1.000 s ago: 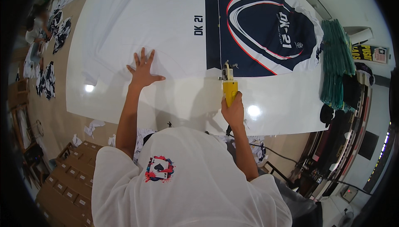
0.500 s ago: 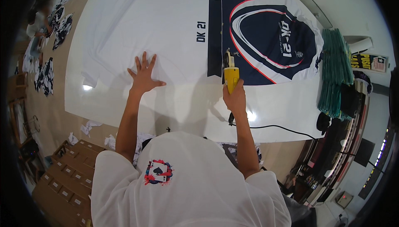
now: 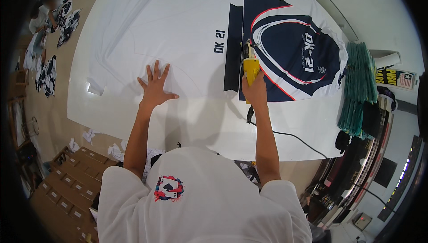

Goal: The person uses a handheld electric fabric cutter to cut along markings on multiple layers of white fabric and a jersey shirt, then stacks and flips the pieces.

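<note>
My left hand (image 3: pixel 155 87) lies flat with fingers spread on a large white fabric sheet (image 3: pixel 129 29). In my right hand (image 3: pixel 255 90) is a yellow handheld electric fabric cutter (image 3: pixel 251 68), gripped round its body. The cutter's metal head sits at the left edge of a navy jersey panel (image 3: pixel 276 38) printed with white and red curves. Left of that edge runs a narrow navy strip (image 3: pixel 232 58). Dark lettering is printed on the white fabric beside the strip. My palm covers the lower part of the cutter.
A black power cord (image 3: pixel 290 134) trails from the cutter over the white table (image 3: pixel 200 129) to the right. Green hanging sheets (image 3: pixel 359 82) line the right side. Brown cardboard boxes (image 3: pixel 67 189) stand lower left. Fabric piles (image 3: pixel 47 78) and another person (image 3: pixel 39 20) are at far left.
The cutter, held in my right hand, has moved forward along the navy panel's left edge. My left hand stays spread on the white fabric. The whole view has shifted slightly.
</note>
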The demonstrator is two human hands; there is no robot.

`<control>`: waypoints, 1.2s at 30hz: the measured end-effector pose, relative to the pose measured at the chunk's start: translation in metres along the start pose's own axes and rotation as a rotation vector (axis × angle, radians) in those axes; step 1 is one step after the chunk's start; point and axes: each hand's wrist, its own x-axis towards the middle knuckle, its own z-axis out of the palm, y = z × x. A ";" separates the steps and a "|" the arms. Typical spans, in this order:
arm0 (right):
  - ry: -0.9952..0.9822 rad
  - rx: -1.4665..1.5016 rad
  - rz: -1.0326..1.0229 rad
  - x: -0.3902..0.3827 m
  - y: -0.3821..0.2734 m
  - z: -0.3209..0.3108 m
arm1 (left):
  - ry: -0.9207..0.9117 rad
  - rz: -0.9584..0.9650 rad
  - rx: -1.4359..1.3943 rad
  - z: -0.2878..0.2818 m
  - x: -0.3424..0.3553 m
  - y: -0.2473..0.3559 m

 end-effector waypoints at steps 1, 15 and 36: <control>0.014 0.006 -0.019 0.006 0.000 0.001 | 0.006 0.004 -0.007 0.000 0.000 0.000; 0.021 -0.031 -0.011 0.097 -0.026 0.000 | 0.012 0.005 -0.027 -0.001 -0.001 -0.001; 0.023 -0.068 -0.033 0.265 -0.045 0.009 | -0.014 -0.026 -0.085 -0.013 0.001 0.006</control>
